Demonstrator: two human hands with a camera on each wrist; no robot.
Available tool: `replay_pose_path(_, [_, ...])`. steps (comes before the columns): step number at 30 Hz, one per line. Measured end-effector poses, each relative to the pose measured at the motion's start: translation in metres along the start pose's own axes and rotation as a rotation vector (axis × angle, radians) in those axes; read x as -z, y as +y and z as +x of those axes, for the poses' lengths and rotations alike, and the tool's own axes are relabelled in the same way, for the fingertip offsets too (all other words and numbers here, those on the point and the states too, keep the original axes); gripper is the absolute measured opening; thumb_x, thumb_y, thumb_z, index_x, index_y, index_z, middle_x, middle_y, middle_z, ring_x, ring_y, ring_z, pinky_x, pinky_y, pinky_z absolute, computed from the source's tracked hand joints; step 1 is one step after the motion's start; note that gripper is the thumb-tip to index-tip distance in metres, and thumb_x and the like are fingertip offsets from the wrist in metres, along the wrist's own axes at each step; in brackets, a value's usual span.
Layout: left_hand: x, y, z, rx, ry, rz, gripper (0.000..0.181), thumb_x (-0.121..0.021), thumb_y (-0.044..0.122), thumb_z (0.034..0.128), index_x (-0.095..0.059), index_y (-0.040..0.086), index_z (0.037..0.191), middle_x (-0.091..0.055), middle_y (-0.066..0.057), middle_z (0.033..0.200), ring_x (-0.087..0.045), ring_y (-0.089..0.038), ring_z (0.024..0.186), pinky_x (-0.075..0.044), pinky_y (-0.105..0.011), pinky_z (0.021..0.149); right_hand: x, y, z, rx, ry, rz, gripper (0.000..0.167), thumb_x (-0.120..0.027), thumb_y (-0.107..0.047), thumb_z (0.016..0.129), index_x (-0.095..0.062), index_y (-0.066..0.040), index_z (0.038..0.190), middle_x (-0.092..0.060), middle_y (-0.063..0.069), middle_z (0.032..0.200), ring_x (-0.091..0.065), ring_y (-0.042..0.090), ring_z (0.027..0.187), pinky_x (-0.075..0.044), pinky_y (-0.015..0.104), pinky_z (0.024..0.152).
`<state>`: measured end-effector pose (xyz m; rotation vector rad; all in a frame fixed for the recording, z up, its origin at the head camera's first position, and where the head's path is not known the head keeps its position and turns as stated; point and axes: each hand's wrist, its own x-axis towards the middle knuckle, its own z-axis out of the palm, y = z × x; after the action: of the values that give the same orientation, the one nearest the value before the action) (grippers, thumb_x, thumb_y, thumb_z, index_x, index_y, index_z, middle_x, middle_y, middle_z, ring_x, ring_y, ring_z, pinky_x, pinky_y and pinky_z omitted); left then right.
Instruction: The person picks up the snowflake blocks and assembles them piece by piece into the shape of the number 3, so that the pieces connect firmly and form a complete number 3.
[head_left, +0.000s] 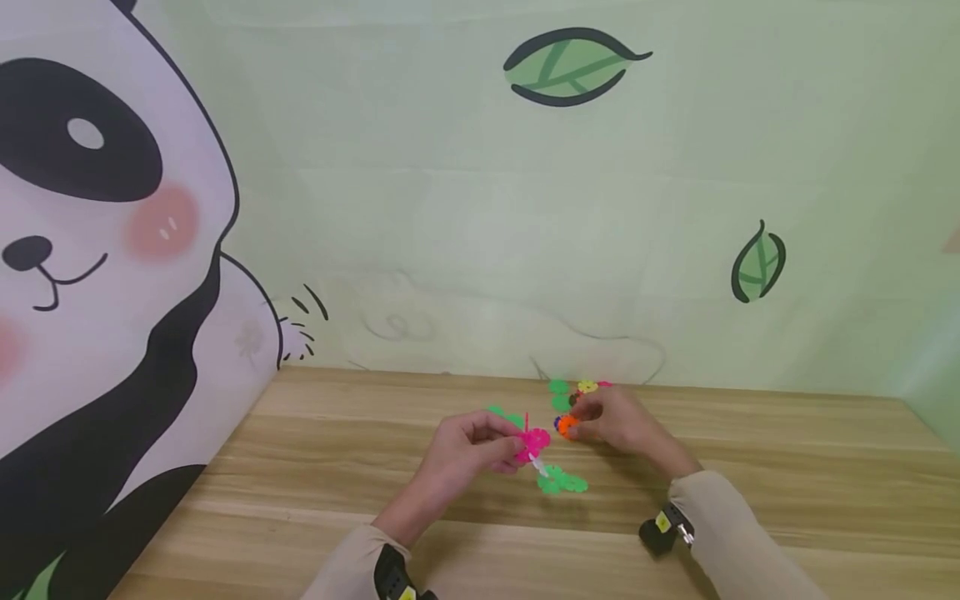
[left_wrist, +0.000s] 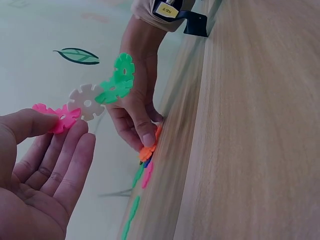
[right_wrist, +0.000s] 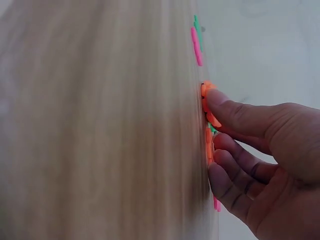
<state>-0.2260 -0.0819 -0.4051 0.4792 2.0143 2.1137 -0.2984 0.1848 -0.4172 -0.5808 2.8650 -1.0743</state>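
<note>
My left hand (head_left: 472,450) pinches a pink notched plastic disc (left_wrist: 64,117) between thumb and fingers, above the table. Joined to it in a chain are a white disc (left_wrist: 86,102) and green discs (left_wrist: 116,87). Just to the right, my right hand (head_left: 618,421) is down at the tabletop, pinching an orange notched disc (right_wrist: 212,115). A dark blue disc (head_left: 557,423) shows at the orange one's left edge; whether the two are joined I cannot tell. In the right wrist view, another orange disc (right_wrist: 209,145) lies below, by the curled fingers.
Loose discs lie on the wooden table (head_left: 337,492): green ones (head_left: 558,387) and a yellow one (head_left: 587,386) beyond the right hand, more green (head_left: 504,414) behind the left. A pale green printed cloth (head_left: 420,208) stands along the table's back edge.
</note>
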Motion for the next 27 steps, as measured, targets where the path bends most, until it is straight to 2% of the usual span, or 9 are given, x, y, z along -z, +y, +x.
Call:
replay_pose_path(5, [0.0,-0.001,0.0,0.002,0.001,0.008,0.017,-0.074,0.0,0.095,-0.072,-0.01,0.109,-0.076,-0.014,0.097,-0.075,-0.021,0.082,-0.066,-0.035,0.079,-0.001,0.002,-0.003,-0.018,0.029,-0.001,0.018,-0.089,-0.009,0.085,-0.075,-0.004,0.094,-0.069,0.002,0.091,-0.059,0.02,0.086,-0.054,0.034,0.077])
replay_pose_path(11, [-0.001,-0.002,0.0,0.003,0.005,0.023,0.018,-0.075,0.001,0.0943,-0.072,-0.01,0.109,-0.076,-0.013,0.097,-0.075,-0.022,0.082,-0.066,-0.035,0.078,0.002,0.005,-0.01,-0.08,0.056,0.123,0.009,-0.08,-0.012,0.093,-0.071,-0.008,0.095,-0.068,0.003,0.097,-0.062,0.024,0.097,-0.055,0.038,0.086])
replay_pose_path(15, [-0.002,-0.001,-0.001,0.003,0.01,0.031,0.018,-0.075,0.0,0.0939,-0.073,-0.01,0.108,-0.076,-0.013,0.095,-0.074,-0.022,0.081,-0.066,-0.036,0.079,0.009,-0.004,-0.014,-0.057,0.063,0.296,0.008,-0.075,-0.007,0.098,-0.069,-0.002,0.101,-0.072,0.007,0.099,-0.07,0.028,0.093,-0.064,0.04,0.083])
replay_pose_path(18, [-0.003,-0.001,-0.002,0.003,0.015,0.043,0.018,-0.075,0.001,0.0939,-0.073,-0.009,0.109,-0.076,-0.012,0.095,-0.074,-0.022,0.081,-0.066,-0.036,0.079,0.016,-0.016,-0.017,-0.024,0.071,0.384,0.01,-0.073,-0.006,0.1,-0.068,0.001,0.106,-0.075,0.011,0.098,-0.074,0.032,0.089,-0.066,0.044,0.081])
replay_pose_path(23, [-0.004,0.0,-0.002,-0.005,0.02,0.065,0.018,-0.075,0.003,0.0945,-0.074,-0.007,0.109,-0.076,-0.012,0.095,-0.074,-0.022,0.082,-0.066,-0.035,0.079,0.022,-0.035,-0.023,0.029,0.097,0.416,0.015,-0.074,-0.01,0.101,-0.07,0.001,0.11,-0.077,0.016,0.099,-0.075,0.036,0.089,-0.065,0.051,0.086])
replay_pose_path(27, [-0.005,-0.001,-0.002,-0.022,0.026,0.071,0.017,-0.075,0.003,0.0944,-0.074,-0.007,0.108,-0.076,-0.012,0.094,-0.074,-0.02,0.081,-0.066,-0.034,0.077,0.024,-0.048,-0.028,0.044,0.085,0.455,0.02,-0.076,-0.012,0.1,-0.073,0.001,0.115,-0.077,0.015,0.1,-0.075,0.039,0.091,-0.063,0.055,0.088])
